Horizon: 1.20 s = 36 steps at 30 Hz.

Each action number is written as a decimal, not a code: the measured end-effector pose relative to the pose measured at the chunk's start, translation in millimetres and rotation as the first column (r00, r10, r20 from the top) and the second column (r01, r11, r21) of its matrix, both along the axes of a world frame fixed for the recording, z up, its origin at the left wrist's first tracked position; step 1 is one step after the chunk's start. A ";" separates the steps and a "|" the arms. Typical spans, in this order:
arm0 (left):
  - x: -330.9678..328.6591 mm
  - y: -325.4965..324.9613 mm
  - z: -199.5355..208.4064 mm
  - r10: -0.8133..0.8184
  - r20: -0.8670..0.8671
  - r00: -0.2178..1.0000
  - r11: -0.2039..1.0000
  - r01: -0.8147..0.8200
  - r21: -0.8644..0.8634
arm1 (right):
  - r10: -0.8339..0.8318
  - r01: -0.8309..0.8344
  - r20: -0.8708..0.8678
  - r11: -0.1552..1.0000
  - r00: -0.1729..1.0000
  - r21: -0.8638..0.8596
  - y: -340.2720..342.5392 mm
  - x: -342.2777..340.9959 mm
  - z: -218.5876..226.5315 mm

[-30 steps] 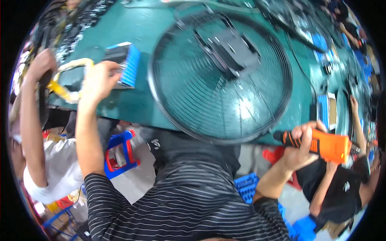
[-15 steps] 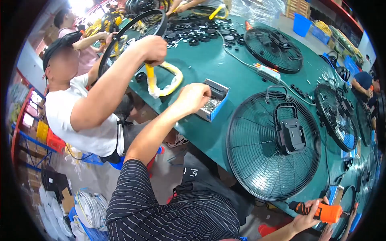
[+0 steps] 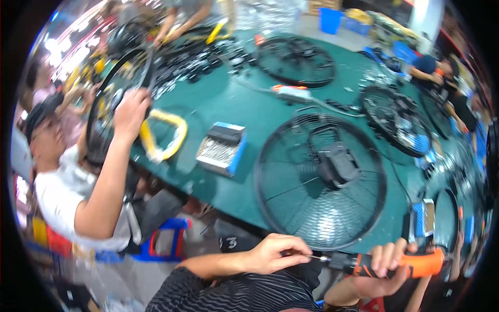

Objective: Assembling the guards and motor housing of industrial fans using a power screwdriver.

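My right hand [image 3: 387, 260] is wrapped around an orange and black power screwdriver [image 3: 416, 263], held level with its bit pointing left. At the bit's tip, my left hand [image 3: 280, 253] is pinched, thumb against fingers; whatever lies between them is too small to make out. Just beyond the hands, a round black fan [image 3: 322, 179] with a wire grille and a box-shaped motor housing lies on the green table [image 3: 208, 195]. Left of the fan stands an open blue carton [image 3: 222, 149] with small metal screws and a black piece inside.
At the left, a co-worker in a white shirt holds a black fan ring [image 3: 101, 99] upright beside a yellow looped handle [image 3: 165, 136]. More fans [image 3: 296, 61] lie farther back and right. A grey power strip [image 3: 293, 93] with its cable crosses the table. A blue-red stool [image 3: 166, 239] stands below its edge.
My left hand has left the screw carton and come to the screwdriver's bit. My right hand has brought the screwdriver inward and up. The view has turned right.
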<state>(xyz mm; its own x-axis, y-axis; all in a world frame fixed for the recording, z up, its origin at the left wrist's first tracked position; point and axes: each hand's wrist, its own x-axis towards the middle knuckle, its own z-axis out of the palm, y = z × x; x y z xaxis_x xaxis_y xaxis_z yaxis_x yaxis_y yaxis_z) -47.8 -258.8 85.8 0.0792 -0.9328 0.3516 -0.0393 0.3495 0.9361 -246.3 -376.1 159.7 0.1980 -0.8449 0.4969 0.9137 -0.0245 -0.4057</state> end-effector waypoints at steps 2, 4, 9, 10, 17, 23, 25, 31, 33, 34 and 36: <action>2.9 6.4 1.5 0.015 0.040 0.999 0.999 -0.017 0.041 | -0.046 0.050 -0.039 0.991 0.998 0.122 6.4 7.9 -1.1; 3.9 8.0 -1.1 -0.015 0.049 0.999 0.999 0.013 0.043 | -0.061 0.069 -0.078 0.991 0.995 0.116 7.8 8.5 -5.2; 2.7 0.3 -2.7 0.005 0.090 0.996 0.998 0.001 -0.059 | -0.121 0.130 -0.072 0.982 0.990 0.134 11.7 1.4 -3.2; 3.5 -0.4 -1.8 0.001 0.094 0.996 0.998 0.005 -0.063 | -0.125 0.133 -0.067 0.982 0.990 0.131 11.1 1.0 -3.2; 1.7 -0.8 -1.4 0.038 0.098 0.994 0.999 -0.036 -0.023 | -0.120 0.129 -0.081 0.985 0.989 0.116 8.2 1.0 -3.5; 3.0 -3.0 -0.2 0.013 0.120 0.993 0.999 -0.007 -0.048 | -0.102 0.112 -0.094 0.988 0.990 0.103 7.0 -1.7 -3.8; 4.8 -4.9 -0.4 -0.015 0.144 0.990 1.000 0.018 -0.024 | -0.100 0.110 -0.100 0.989 0.990 0.097 5.3 -1.4 -4.1; 7.5 -10.2 -3.2 -0.026 0.133 0.991 0.999 0.030 -0.025 | -0.090 0.097 -0.088 0.992 0.992 0.085 0.6 0.9 -5.3; 8.0 -8.9 0.7 -0.032 0.170 0.985 0.999 0.037 -0.028 | -0.064 0.071 -0.091 0.995 0.994 0.068 1.7 -1.6 -6.7; 6.7 -6.7 3.2 -0.037 0.207 0.978 0.999 0.044 -0.031 | -0.061 0.068 -0.092 0.995 0.994 0.070 3.5 -3.3 -7.3; 3.3 -2.8 5.8 -0.040 0.193 0.980 0.999 0.044 -0.016 | -0.035 0.040 -0.097 0.998 0.995 0.044 6.3 -6.1 -8.6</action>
<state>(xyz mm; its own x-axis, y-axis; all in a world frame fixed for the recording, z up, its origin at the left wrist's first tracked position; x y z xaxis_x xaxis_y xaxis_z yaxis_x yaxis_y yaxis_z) -44.5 -261.6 91.6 -0.0310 -0.9266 0.3747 -0.2028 0.3729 0.9054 -252.4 -369.8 151.1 0.2105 -0.8742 0.4376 0.8694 -0.0374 -0.4928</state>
